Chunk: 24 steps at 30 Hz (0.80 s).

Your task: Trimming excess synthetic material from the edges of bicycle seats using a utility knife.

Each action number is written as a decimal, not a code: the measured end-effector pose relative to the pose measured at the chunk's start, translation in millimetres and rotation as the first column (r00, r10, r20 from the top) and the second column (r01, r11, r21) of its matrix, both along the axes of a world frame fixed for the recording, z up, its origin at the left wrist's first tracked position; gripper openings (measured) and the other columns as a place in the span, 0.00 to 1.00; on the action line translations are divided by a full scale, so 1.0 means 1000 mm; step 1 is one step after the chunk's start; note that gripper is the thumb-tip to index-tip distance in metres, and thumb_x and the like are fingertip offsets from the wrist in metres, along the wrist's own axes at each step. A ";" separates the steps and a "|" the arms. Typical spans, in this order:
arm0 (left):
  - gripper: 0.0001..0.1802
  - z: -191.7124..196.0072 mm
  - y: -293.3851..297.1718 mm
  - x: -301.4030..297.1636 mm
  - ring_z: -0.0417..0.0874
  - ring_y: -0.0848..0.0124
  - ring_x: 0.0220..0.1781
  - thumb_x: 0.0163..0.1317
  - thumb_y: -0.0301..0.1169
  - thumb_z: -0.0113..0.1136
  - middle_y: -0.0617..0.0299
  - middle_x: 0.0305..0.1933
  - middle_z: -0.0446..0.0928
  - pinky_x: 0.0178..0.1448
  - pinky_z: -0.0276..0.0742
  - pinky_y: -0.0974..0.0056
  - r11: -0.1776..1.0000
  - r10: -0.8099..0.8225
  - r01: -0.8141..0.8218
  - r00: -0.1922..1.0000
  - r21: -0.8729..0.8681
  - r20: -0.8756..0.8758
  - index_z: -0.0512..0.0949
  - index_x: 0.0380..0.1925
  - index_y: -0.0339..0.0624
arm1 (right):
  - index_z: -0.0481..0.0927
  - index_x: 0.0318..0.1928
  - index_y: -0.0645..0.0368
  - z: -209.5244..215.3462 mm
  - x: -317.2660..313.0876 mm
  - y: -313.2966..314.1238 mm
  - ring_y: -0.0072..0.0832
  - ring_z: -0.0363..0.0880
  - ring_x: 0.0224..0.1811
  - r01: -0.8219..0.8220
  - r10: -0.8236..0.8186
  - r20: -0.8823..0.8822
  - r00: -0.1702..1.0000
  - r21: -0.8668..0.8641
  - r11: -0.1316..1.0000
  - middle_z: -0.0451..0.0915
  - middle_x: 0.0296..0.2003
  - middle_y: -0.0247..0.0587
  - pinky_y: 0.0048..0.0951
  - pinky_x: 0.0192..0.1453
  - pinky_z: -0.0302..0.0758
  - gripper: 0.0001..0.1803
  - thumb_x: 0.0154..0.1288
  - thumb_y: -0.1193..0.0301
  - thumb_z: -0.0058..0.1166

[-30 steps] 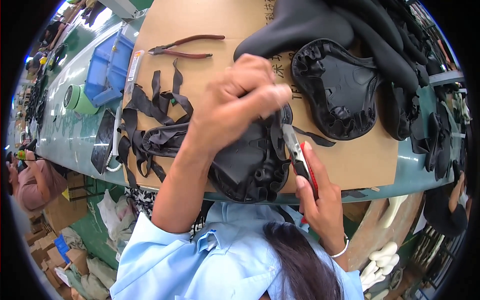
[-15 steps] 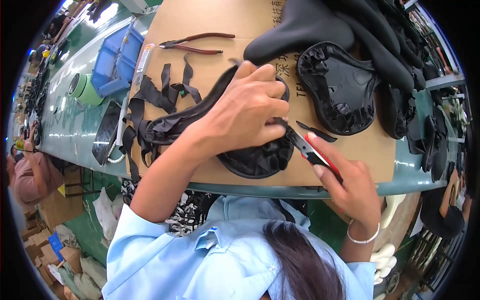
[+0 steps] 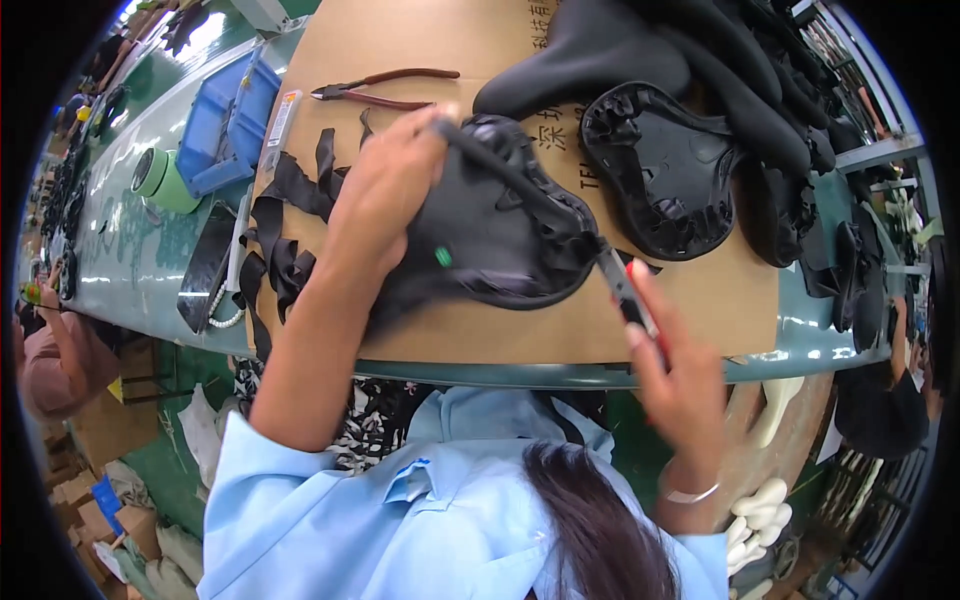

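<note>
A black bicycle saddle (image 3: 480, 240) lies underside up on the cardboard, its inner shell with a small green mark showing. My left hand (image 3: 385, 180) is closed on the end of a black trim strip (image 3: 510, 178), which stretches across the saddle toward its right rim. My right hand (image 3: 680, 370), slightly blurred, is wrapped round a red and grey utility knife (image 3: 630, 295). The knife's tip is at the gathered cover edge on the saddle's right rim, where the strip ends. The saddle's nose, at lower left, is blurred and partly behind my left forearm.
Red-handled cutting pliers (image 3: 385, 80) lie at the back of the cardboard (image 3: 690, 310). Cut black strips (image 3: 295, 190) are heaped at left, near a blue bin (image 3: 225, 125) and a green cup (image 3: 165, 180). Another upturned saddle (image 3: 660, 170) and several piled saddles (image 3: 620, 60) stand right.
My left hand has moved left from the saddle's rim, drawing the strip out. The saddle has turned, its nose swinging toward me. The knife stays at the right rim.
</note>
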<state>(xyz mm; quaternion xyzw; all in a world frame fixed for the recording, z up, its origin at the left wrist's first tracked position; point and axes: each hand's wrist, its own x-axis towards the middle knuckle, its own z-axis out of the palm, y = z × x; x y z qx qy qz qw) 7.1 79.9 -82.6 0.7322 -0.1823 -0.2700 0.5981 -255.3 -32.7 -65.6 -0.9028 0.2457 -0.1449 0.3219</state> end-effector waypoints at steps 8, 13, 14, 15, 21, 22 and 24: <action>0.26 0.008 0.022 -0.023 0.70 0.72 0.26 0.75 0.45 0.37 0.63 0.24 0.69 0.41 0.71 0.67 0.786 -0.449 0.590 0.751 -0.185 0.485 0.76 0.32 0.34 | 0.73 0.63 0.41 0.034 0.040 -0.064 0.42 0.75 0.23 -0.511 0.490 -0.316 0.812 0.021 0.860 0.80 0.29 0.44 0.35 0.30 0.71 0.30 0.58 0.73 0.55; 0.22 0.016 -0.007 -0.008 0.56 0.79 0.18 0.72 0.42 0.39 0.69 0.17 0.58 0.21 0.51 0.71 0.738 -0.378 0.014 0.837 -0.675 -0.395 0.58 0.17 0.49 | 0.65 0.68 0.38 0.040 0.010 -0.031 0.37 0.71 0.17 -0.470 0.353 -0.476 0.805 -0.149 0.870 0.70 0.17 0.39 0.38 0.24 0.64 0.36 0.58 0.70 0.58; 0.22 0.027 -0.007 -0.008 0.52 0.80 0.18 0.71 0.41 0.40 0.70 0.16 0.56 0.20 0.48 0.71 0.740 -0.300 0.006 0.898 -0.672 -0.322 0.55 0.17 0.49 | 0.65 0.68 0.38 0.044 0.004 -0.025 0.37 0.71 0.17 -0.471 0.354 -0.483 0.801 -0.144 0.870 0.70 0.17 0.39 0.38 0.24 0.64 0.36 0.58 0.70 0.58; 0.22 0.035 -0.006 -0.009 0.52 0.80 0.18 0.71 0.41 0.40 0.70 0.16 0.56 0.20 0.48 0.71 0.742 -0.300 0.002 0.895 -0.670 -0.330 0.55 0.17 0.49 | 0.65 0.68 0.40 0.048 0.001 -0.017 0.37 0.71 0.16 -0.458 0.313 -0.492 0.813 -0.207 0.864 0.70 0.16 0.39 0.37 0.23 0.64 0.36 0.58 0.70 0.58; 0.22 0.075 -0.012 -0.025 0.48 0.80 0.15 0.71 0.43 0.43 0.73 0.15 0.50 0.21 0.46 0.73 0.628 0.351 -0.331 0.928 -0.704 -0.124 0.55 0.16 0.52 | 0.64 0.69 0.52 0.045 -0.035 0.026 0.38 0.71 0.15 -0.173 0.078 -0.467 0.881 -0.163 0.971 0.71 0.17 0.41 0.37 0.20 0.65 0.34 0.61 0.71 0.57; 0.22 0.078 -0.013 -0.028 0.48 0.80 0.16 0.70 0.42 0.44 0.73 0.15 0.50 0.21 0.45 0.73 0.530 0.485 -0.432 0.860 -0.730 -0.157 0.54 0.16 0.53 | 0.64 0.69 0.52 0.041 -0.041 0.034 0.38 0.71 0.15 -0.167 0.072 -0.463 0.884 -0.167 0.972 0.71 0.17 0.41 0.37 0.20 0.65 0.34 0.61 0.71 0.57; 0.21 0.073 -0.006 -0.027 0.51 0.80 0.17 0.67 0.40 0.46 0.72 0.16 0.53 0.21 0.46 0.74 0.510 0.483 -0.376 0.869 -0.774 -0.103 0.55 0.15 0.53 | 0.63 0.68 0.59 0.030 -0.049 0.047 0.39 0.76 0.17 0.015 -0.038 -0.308 0.951 -0.077 0.997 0.77 0.23 0.45 0.36 0.22 0.69 0.33 0.62 0.73 0.55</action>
